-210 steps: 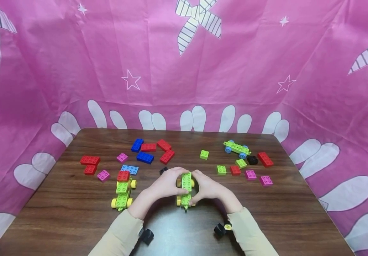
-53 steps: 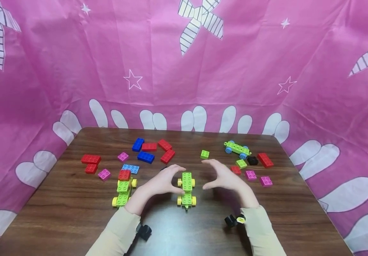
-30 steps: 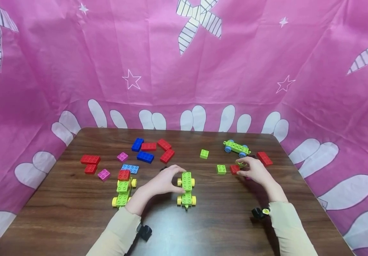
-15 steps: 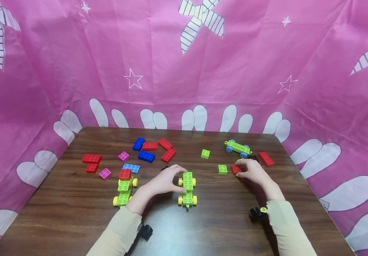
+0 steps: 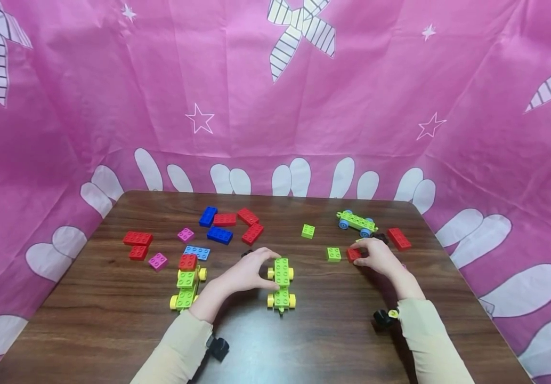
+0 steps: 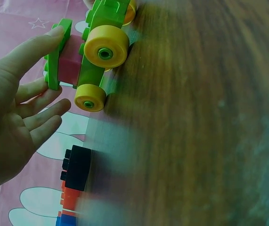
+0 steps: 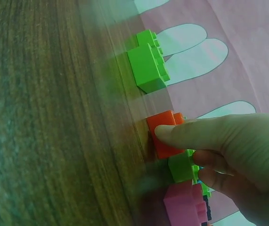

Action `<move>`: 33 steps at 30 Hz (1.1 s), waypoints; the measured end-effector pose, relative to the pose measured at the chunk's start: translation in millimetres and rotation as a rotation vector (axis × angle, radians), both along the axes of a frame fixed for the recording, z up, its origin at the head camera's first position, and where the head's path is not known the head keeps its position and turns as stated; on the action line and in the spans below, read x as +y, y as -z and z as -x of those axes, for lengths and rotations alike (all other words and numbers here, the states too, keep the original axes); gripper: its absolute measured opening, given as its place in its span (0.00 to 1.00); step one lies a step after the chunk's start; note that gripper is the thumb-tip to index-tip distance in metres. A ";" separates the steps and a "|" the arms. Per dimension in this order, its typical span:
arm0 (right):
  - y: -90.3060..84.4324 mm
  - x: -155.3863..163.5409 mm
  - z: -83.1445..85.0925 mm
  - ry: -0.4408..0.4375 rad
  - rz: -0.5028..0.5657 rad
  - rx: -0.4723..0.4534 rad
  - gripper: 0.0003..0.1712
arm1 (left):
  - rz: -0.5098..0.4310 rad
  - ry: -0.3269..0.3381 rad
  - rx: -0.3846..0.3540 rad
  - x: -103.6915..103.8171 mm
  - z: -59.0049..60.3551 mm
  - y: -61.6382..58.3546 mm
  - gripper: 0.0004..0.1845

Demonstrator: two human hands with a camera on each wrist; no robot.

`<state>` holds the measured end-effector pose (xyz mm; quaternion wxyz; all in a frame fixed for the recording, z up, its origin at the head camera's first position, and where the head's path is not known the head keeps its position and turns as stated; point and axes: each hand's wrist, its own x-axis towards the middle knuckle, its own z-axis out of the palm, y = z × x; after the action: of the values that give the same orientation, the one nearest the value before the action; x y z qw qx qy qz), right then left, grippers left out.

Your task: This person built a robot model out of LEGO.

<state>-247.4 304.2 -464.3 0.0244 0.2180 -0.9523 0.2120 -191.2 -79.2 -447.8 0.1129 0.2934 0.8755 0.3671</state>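
Pick-up step: right hand [image 5: 375,259] pinches the small red brick [image 7: 165,134] on the worktop [image 5: 112,298]. Left hand [image 5: 244,273], fingers spread, touches the green wheeled car [image 5: 281,282]; lifting should come next.

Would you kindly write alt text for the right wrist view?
A right hand pinches a small red plastic brick on a dark wooden table. A lime green brick lies apart from it, and another green brick and a pink brick sit under the fingers.

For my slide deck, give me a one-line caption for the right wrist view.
Right hand pinching a small red brick on the wooden table, green bricks and a pink brick alongside.
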 end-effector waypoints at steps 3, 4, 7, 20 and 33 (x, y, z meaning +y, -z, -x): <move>-1.9 -0.5 -0.7 0.014 -0.009 -0.013 0.19 | 0.002 0.001 -0.004 0.0 -0.1 -0.5 0.36; -2.7 -0.7 -1.0 0.021 -0.009 -0.017 0.19 | 0.003 0.001 -0.006 0.1 -0.2 -0.7 0.36; -5.5 -1.2 -1.8 0.032 -0.008 -0.020 0.19 | -0.001 -0.001 -0.013 0.1 -0.2 -1.0 0.35; -9.0 -6.6 -7.9 0.079 0.102 0.053 0.19 | 0.002 0.002 -0.001 0.1 -0.2 -1.9 0.35; -19.2 -39.5 -15.1 0.097 0.257 0.032 0.20 | 0.008 0.002 0.007 0.3 -1.9 -3.1 0.36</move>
<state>-232.3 264.7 -445.1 0.0776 0.1704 -0.9263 0.3271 -189.3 -78.9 -444.7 0.1113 0.2950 0.8771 0.3624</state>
